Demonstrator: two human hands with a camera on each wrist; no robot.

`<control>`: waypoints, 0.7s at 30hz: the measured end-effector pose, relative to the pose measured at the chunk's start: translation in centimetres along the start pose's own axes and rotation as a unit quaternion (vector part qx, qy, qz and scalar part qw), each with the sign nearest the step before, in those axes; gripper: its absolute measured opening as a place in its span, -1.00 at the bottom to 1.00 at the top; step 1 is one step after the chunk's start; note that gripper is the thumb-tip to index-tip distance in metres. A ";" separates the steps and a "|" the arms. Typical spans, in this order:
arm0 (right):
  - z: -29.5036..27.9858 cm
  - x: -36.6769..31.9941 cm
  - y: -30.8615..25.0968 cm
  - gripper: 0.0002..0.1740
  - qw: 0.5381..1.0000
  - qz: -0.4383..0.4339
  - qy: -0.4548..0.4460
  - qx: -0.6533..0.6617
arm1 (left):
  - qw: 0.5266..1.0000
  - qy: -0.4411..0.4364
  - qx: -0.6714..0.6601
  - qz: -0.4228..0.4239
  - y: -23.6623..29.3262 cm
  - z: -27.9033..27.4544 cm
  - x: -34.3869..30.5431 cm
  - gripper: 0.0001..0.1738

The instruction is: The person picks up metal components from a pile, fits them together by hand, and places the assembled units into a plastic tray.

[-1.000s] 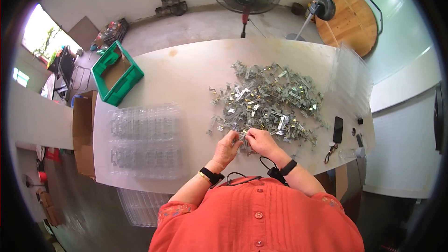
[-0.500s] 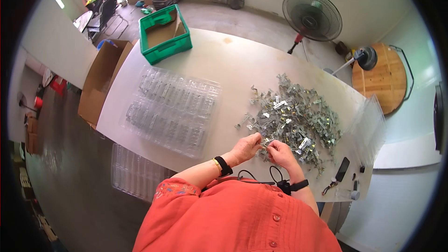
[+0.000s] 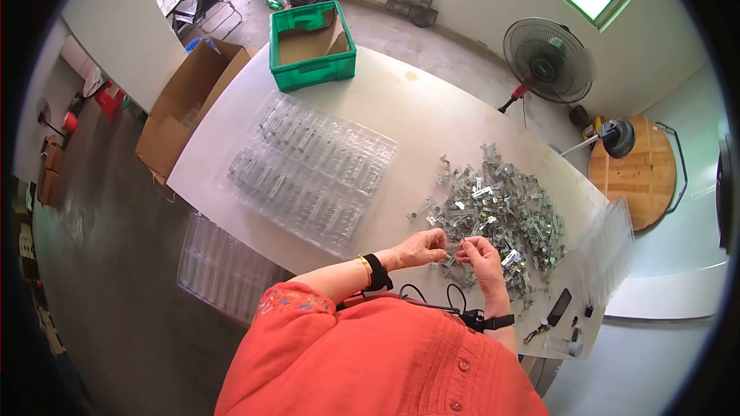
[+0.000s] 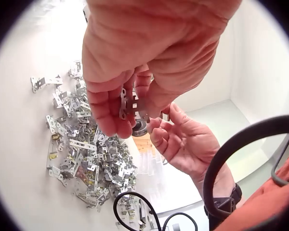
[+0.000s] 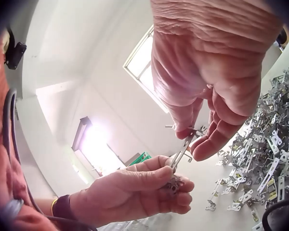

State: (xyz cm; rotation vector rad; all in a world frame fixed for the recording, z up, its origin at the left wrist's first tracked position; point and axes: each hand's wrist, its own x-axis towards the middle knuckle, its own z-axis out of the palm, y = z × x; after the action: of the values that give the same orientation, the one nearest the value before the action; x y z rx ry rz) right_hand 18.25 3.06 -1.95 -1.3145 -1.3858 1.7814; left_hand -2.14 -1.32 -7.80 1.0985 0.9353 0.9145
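Above the near left edge of a pile of small metal brackets [image 3: 501,208], the two hands face each other. In the left wrist view the left hand [image 4: 149,53] curls its fingers round a metal bracket [image 4: 124,103]. The right wrist view shows the left hand [image 5: 135,190] with metal parts at its fingertips and a long slotted bracket [image 5: 181,155] rising from them. At that bracket's upper end, the right hand [image 5: 212,82] pinches metal between thumb and fingers. Its palm side shows in the left wrist view, where the right hand [image 4: 188,144] is partly behind the left.
Clear plastic trays [image 3: 308,173] lie left of the pile, with a green crate [image 3: 312,69] beyond them. More clear trays [image 3: 601,250] stand at the right end. A phone [image 3: 560,307] and small items lie near the right edge. A cardboard box [image 3: 181,119] stands left of the table.
The head view has turned to the left, so the table and pile appear shifted right. Both hands remain close together by the pile's near edge, and the right hand's fingers now point more upward.
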 end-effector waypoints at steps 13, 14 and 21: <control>0.2 0.3 0.3 -0.85 0.999 0.033 -0.001 0.038 | 0.895 0.065 0.414 0.152 1.8 1.1 0.2 -0.80; 0.2 0.2 0.1 -0.85 0.999 0.033 -0.003 0.037 | 0.895 0.066 0.414 0.152 1.9 1.3 0.2 -0.80; -1.6 0.7 -0.8 -0.87 0.995 0.027 0.059 0.075 | 0.891 0.187 0.399 0.109 3.5 -0.2 0.7 -0.81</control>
State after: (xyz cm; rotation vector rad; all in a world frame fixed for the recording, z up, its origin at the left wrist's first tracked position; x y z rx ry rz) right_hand 19.30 4.62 -1.45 -1.3637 -1.1401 1.7749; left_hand -2.56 0.14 -4.52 1.7886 1.6136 0.9630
